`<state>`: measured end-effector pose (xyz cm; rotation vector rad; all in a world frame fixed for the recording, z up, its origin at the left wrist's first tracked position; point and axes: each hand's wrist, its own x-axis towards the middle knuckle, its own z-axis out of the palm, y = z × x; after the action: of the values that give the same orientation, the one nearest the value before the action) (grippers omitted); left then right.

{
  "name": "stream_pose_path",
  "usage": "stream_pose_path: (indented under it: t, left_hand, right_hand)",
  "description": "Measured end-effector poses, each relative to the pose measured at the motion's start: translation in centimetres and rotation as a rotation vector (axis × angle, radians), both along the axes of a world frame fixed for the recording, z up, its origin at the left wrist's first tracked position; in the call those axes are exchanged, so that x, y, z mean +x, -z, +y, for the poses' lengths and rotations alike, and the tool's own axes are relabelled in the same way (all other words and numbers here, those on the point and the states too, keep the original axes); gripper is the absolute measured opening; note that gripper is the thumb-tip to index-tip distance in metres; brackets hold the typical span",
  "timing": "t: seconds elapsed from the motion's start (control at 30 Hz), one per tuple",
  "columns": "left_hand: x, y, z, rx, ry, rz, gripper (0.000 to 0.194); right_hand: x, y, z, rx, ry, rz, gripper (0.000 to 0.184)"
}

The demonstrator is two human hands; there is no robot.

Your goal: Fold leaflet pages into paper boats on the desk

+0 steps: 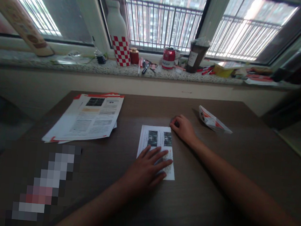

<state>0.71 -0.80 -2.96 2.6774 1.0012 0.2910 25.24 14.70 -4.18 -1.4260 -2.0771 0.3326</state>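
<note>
A folded printed sheet [155, 138] with two dark photos lies in the middle of the dark wooden table [122, 195]. My left hand [147, 167] rests flat on its lower half, fingers spread. My right hand [183, 128] presses with curled fingers at the sheet's upper right corner. Neither hand lifts the paper off the table.
A stack of printed pages [88, 118] lies at the left. A folded paper shape [213, 121] sits at the right. The windowsill holds a checkered bottle [119, 36], a red can [168, 58], a dark cup [196, 55] and pens. A blurred patch [45, 184] covers the lower left.
</note>
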Motion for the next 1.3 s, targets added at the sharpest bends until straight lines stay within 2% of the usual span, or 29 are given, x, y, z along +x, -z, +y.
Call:
stream_pose_path:
  t: [0.13,0.27,0.4,0.57,0.67,0.8,0.9,1.07,1.17,1.3]
  left_hand:
    - [0.0,0.0,0.1,0.000,0.003,-0.002,0.049]
    - [0.0,0.1,0.1,-0.002,0.008,0.010,0.049]
    - [-0.1,0.3,0.1,0.007,0.009,0.004,0.052]
    - [0.0,0.0,0.1,-0.013,0.008,0.020,0.060]
    - [-0.2,-0.5,0.0,-0.011,0.007,0.017,0.059]
    - [-1.1,-1.5,0.1,-0.002,0.009,0.039,0.053]
    - [-1.8,-2.0,0.3,-0.013,0.019,0.053,0.056]
    - [-2.1,-1.6,0.6,-0.011,0.015,0.025,0.050]
    - [-2.0,-1.2,0.7,-0.007,0.013,0.005,0.043]
    - [-2.0,-1.4,0.7,-0.013,0.004,-0.003,0.035]
  right_hand:
    - [0.2,-0.5,-1.2,0.015,-0.006,0.022,0.009]
    - [0.5,-1.3,-4.1,0.009,-0.087,0.030,0.007]
    - [0.8,-1.6,-8.4,-0.015,-0.290,0.048,0.023]
    - [1.6,-1.1,-12.0,-0.056,-0.380,-0.022,0.039]
    - [2.0,-0.6,-12.6,-0.061,-0.390,-0.062,0.046]
    - [2.1,-0.2,-12.6,-0.050,-0.394,-0.068,0.047]
    - [2.0,-0.2,-12.6,-0.041,-0.399,-0.086,0.046]
    - [2.1,-0.6,-12.9,-0.058,-0.416,-0.116,0.048]
    - [2.4,-1.0,-13.0,-0.083,-0.442,-0.130,0.055]
    - [2.9,-1.7,-13.1,-0.097,-0.533,-0.117,0.063]
